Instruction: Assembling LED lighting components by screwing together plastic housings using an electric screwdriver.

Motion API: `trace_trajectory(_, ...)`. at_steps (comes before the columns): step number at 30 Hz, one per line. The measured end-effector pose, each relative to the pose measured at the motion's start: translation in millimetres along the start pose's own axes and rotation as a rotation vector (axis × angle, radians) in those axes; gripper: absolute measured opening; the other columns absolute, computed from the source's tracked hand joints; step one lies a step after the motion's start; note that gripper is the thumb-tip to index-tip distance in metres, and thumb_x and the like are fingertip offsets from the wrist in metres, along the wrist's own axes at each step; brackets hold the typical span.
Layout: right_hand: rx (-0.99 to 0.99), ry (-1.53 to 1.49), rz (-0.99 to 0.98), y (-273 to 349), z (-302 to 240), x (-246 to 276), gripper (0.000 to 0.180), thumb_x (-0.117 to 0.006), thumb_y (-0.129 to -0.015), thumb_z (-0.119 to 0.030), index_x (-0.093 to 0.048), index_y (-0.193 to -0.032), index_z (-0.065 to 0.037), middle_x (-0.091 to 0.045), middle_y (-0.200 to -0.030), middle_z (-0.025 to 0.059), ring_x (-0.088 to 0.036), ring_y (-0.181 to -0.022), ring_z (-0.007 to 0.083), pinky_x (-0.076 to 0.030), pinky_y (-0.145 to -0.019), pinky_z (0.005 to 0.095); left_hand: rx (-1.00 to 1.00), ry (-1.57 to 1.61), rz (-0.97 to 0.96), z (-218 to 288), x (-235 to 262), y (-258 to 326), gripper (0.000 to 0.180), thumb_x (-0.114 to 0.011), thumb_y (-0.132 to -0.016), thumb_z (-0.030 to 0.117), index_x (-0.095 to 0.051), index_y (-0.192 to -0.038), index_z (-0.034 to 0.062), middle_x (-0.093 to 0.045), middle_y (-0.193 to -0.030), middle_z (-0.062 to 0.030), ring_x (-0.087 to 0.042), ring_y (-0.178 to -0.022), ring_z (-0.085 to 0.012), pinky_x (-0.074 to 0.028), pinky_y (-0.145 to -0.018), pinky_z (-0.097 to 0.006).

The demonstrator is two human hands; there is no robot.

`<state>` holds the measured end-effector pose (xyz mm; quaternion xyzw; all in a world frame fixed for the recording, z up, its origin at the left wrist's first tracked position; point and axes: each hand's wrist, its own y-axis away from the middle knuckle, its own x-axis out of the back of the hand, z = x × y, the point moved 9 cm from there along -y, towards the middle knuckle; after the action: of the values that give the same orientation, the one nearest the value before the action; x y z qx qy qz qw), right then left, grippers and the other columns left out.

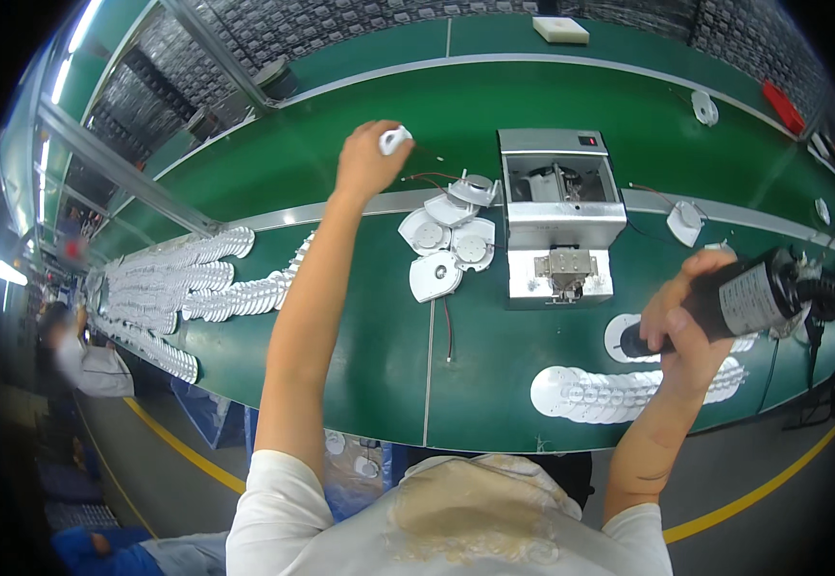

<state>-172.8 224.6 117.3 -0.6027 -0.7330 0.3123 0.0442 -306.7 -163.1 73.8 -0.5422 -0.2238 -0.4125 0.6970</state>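
Stretched out over the far part of the green bench, my left hand (366, 161) is closed round a small white plastic part (395, 140). My right hand (683, 312) wraps round a black cylindrical power screwdriver (739, 300), tilted with its narrow end pointing left. Beneath that end lies a white round-ended part (619, 338), partly hidden by the tool and hand. Between my hands stands a silver metal machine (561, 211) with an open top bay. Left of it lie several white fan-like housings (436, 274) in a loose cluster, some with thin red wires.
Long overlapping rows of white parts (230, 302) cover the left bench, and another row (590, 396) lies front right. A single white housing (686, 221) with a wire sits right of the machine. A metal post (129, 158) rises at the left. Another person (91, 360) is at the far left.
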Motion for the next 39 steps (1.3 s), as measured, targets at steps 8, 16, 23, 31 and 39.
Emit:
trace_trajectory(8,-0.005,0.004,0.002,3.8,1.9,2.2,0.042,-0.062,-0.074,-0.007,-0.040,-0.109,-0.001,-0.046,-0.062,0.0043,-0.042,-0.042,0.0110,-0.039,-0.042,0.0240,-0.250,0.062,-0.741,115.6,-69.1,32.5,0.058,-0.068,-0.068,0.031,-0.059,-0.121,0.0126,-0.060,-0.118,-0.0157,-0.057,-0.110,-0.0313,-0.045,-0.095,-0.039)
trace_trajectory(16,0.014,-0.025,0.001,7.9,0.2,11.4,0.047,-0.067,-0.075,-0.011,-0.038,-0.111,-0.002,-0.047,-0.061,0.0049,-0.041,-0.040,0.0111,-0.039,-0.041,0.0242,0.075,0.478,-0.174,77.2,-10.8,4.0,0.039,-0.067,-0.080,0.022,-0.060,-0.115,0.0063,-0.068,-0.093,-0.0167,-0.066,-0.084,-0.0274,-0.051,-0.077,-0.035)
trace_trajectory(23,0.056,0.038,0.022,11.3,-11.6,17.0,0.044,-0.064,-0.077,-0.014,-0.041,-0.112,0.000,-0.044,-0.063,0.0030,-0.039,-0.044,0.0094,-0.036,-0.042,0.0227,0.289,0.789,-0.381,47.2,82.2,117.8,0.042,-0.073,-0.079,0.008,-0.056,-0.115,-0.0023,-0.066,-0.098,-0.0078,-0.062,-0.087,-0.0119,-0.052,-0.075,-0.028)
trace_trajectory(31,0.030,0.023,-0.053,10.2,-5.1,6.3,0.044,-0.063,-0.077,-0.013,-0.041,-0.113,0.000,-0.044,-0.064,0.0033,-0.038,-0.044,0.0092,-0.035,-0.044,0.0230,0.385,0.237,-0.316,28.8,101.2,215.2,0.036,-0.077,-0.073,0.014,-0.063,-0.104,0.0037,-0.060,-0.108,-0.0103,-0.061,-0.096,-0.0198,-0.050,-0.076,-0.031)
trace_trajectory(39,0.046,0.023,-0.011,11.8,-12.9,5.4,0.046,-0.061,-0.077,-0.013,-0.041,-0.115,0.001,-0.044,-0.065,0.0034,-0.039,-0.045,0.0099,-0.036,-0.044,0.0242,0.138,0.294,-0.575,65.6,83.6,225.2,0.032,-0.077,-0.061,0.005,-0.061,-0.088,0.0062,-0.051,-0.113,-0.0131,-0.057,-0.105,-0.0308,-0.049,-0.087,-0.038)
